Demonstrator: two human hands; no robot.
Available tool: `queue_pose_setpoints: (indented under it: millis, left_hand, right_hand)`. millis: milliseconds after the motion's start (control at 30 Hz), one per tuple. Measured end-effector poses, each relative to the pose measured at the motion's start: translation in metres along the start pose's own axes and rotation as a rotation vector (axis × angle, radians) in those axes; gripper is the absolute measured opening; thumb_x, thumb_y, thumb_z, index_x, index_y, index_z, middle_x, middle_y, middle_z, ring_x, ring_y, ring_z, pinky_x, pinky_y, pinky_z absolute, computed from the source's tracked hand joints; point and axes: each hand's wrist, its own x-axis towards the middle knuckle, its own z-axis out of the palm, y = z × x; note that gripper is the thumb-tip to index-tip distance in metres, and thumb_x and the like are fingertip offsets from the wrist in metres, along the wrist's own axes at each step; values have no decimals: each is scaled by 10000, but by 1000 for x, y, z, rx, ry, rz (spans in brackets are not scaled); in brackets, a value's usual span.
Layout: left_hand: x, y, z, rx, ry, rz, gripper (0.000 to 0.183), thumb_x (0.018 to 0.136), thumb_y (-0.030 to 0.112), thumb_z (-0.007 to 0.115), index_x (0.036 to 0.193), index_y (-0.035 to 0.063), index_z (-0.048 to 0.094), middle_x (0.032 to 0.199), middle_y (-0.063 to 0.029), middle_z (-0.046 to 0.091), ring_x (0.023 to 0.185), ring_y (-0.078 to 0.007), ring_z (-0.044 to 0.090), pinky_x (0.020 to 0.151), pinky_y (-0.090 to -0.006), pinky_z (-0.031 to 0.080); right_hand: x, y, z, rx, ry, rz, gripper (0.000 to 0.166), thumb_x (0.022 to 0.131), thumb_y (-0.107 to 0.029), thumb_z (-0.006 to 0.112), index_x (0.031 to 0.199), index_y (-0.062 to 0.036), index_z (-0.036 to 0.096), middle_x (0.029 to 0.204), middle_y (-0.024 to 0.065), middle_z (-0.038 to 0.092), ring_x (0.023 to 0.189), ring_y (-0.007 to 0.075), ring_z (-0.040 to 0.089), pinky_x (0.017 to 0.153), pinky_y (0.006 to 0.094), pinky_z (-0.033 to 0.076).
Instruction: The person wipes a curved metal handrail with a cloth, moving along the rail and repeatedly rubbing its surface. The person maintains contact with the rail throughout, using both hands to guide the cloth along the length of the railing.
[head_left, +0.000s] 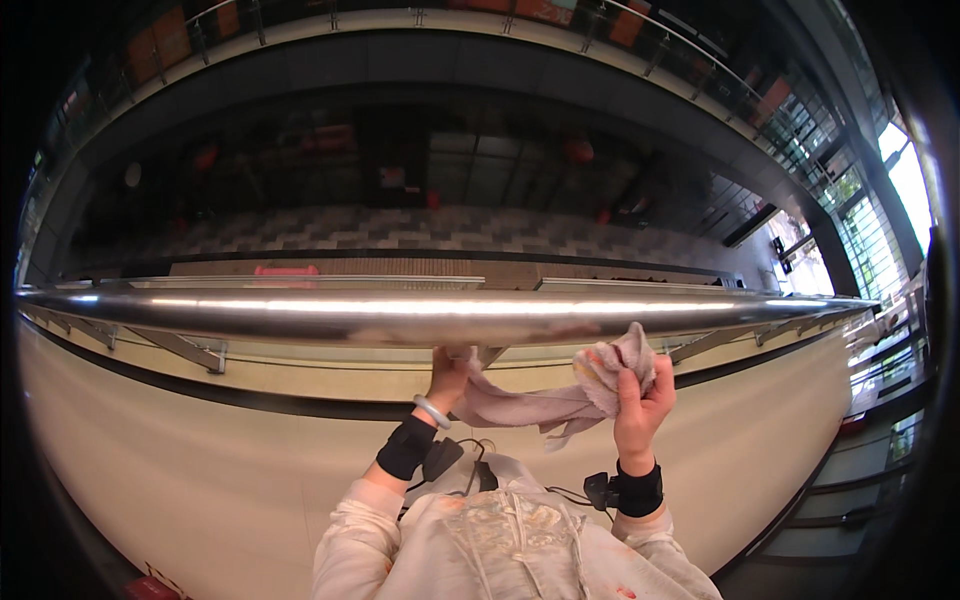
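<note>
A pale pink towel-like cloth (517, 409) sags between my two hands, below a polished metal handrail (420, 319). My right hand (645, 401) grips a bunched part of it, thumb across the folds, and the bunch's tip overlaps the rail's lower edge. At the other end of the cloth is my left hand (448, 375), which holds it just under the rail; the rail hides part of its fingers. A light ring-shaped bracelet (432, 412) circles my left wrist. Both forearms wear black straps with small dark devices and cables.
Metal brackets (202, 356) and glass panels support the handrail. Beyond it, a drop leads to a lower level with a chequered tiled floor (375, 229) and a red object (286, 276). A pale floor (225, 450) lies on my side. Glass walls stand at the right.
</note>
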Motion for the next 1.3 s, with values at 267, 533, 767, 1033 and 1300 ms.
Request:
queue_pose_setpoints:
  millis: [267,533,767,1033,1300]
  left_hand:
    - [28,-4,107,382,124,466,416,1032,344,447,1215,0,594,1093,-189,632,1033,-381,569,897,-441,445]
    - [15,-92,108,199,478,-3,357,1003,233,454,945,-72,630,831,-318,612,841,-521,574,741,-519,450]
    - [41,-46,119,328,449,317,237,977,159,498,1070,-37,595,925,-260,648,896,-457,602,766,-479,468]
    - [-4,-84,212,88,503,198,536,922,90,553,1432,-19,430,1182,-272,612,1135,-404,585,936,-395,470]
    - [44,-81,175,284,490,405,176,909,61,509,1058,-20,554,896,-237,609,864,-479,568,740,-467,464]
  right_hand:
    - [106,42,-8,-522,-135,-226,63,931,-37,600,971,-17,555,838,127,530,763,281,527,683,353,426]
    - [113,55,-1,-709,-243,-319,73,879,-50,610,927,-30,558,850,148,545,820,358,524,718,420,396]
    - [115,62,-10,-696,-285,-372,65,891,-50,594,930,-23,550,869,145,536,826,347,521,727,413,400]
    - [123,117,-70,-684,-318,-426,58,893,-36,584,924,-13,541,880,132,526,851,334,518,748,396,394]
    - [120,92,-56,-682,-339,-436,56,938,-56,549,944,-1,537,875,144,513,841,332,515,761,384,410]
